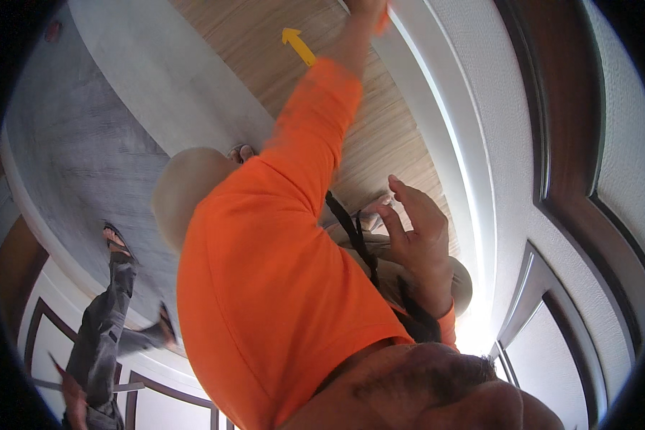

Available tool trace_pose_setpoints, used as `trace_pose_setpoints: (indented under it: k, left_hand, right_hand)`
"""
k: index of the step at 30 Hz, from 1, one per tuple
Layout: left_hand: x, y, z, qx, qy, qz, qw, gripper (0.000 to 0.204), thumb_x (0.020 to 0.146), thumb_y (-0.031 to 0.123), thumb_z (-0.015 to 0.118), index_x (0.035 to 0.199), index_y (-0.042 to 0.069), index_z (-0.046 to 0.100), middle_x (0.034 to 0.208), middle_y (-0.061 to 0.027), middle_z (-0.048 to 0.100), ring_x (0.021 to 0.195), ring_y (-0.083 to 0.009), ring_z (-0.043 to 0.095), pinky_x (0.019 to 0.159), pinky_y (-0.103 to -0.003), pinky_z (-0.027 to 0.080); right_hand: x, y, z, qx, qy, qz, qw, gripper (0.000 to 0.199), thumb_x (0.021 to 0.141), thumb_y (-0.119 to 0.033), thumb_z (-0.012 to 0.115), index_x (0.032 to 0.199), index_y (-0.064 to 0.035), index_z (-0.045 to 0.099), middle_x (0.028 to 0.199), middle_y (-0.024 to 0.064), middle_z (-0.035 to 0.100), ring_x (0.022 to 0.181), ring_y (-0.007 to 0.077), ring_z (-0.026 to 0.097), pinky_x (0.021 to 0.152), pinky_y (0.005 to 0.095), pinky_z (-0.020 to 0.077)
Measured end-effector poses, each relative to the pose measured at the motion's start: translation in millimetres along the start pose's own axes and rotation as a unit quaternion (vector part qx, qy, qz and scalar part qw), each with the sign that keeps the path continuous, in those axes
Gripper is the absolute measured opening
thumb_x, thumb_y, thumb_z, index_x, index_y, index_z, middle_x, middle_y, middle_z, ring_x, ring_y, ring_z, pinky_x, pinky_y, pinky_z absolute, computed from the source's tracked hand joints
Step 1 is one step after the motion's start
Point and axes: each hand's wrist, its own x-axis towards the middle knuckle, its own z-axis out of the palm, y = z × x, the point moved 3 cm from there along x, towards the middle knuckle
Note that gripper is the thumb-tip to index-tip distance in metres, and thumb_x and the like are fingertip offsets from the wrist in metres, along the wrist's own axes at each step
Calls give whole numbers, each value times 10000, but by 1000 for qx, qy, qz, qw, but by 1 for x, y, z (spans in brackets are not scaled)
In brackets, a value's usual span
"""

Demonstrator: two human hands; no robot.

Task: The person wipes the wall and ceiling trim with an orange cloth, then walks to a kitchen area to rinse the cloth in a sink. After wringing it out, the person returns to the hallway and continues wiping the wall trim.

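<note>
Okay, head view, the only one: we see the left hand (366, 6) at the top edge by the pale skirting (460, 193), an orange patch (384, 21) beside it; cut off, so we can't tell its grip. Arm's stretched out; the crouch, khaki knees (183, 192) bent, presumably lets it reach low. Right hand (418, 235) is empty, thumb and fingers loosely apart near a knee, maybe for balance. Skirting lies right of the wood-look floor (226, 36)
</note>
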Motion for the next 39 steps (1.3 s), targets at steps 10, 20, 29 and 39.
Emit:
trace_pose_setpoints:
  k: [10,20,29,39]
  left_hand:
    - [-195,16,27,-51,-20,-79,995,635,1083,278,330,1573,-34,74,1629,-247,144,1530,-361,138,1235,-437,132]
    - [-37,4,-12,-254,199,-375,869,442,1103,238,299,1458,-10,389,1513,-198,419,1374,-333,434,1142,-402,363]
    - [-14,-18,-20,-213,191,-594,752,397,1062,302,319,1072,64,637,1110,-103,684,1041,-255,646,871,-354,542]
    - [-36,-38,-36,-203,-132,-382,892,503,937,64,653,1372,-8,411,1285,-115,523,1124,-229,585,948,-371,502]
  right_hand:
    - [12,-21,10,-13,-37,-55,998,463,860,-181,767,1278,-39,627,1036,163,712,902,335,693,784,411,552]
    - [6,-17,19,-46,-88,0,995,439,906,-247,720,1276,-36,612,1095,172,699,941,344,683,806,425,538]
    - [13,-28,23,-40,-121,-13,992,433,923,-278,693,1280,-49,606,1111,154,683,973,340,659,842,430,520]
    - [32,-45,22,-62,-117,-59,989,441,928,-287,682,1285,-40,604,1122,161,677,959,336,654,826,433,519]
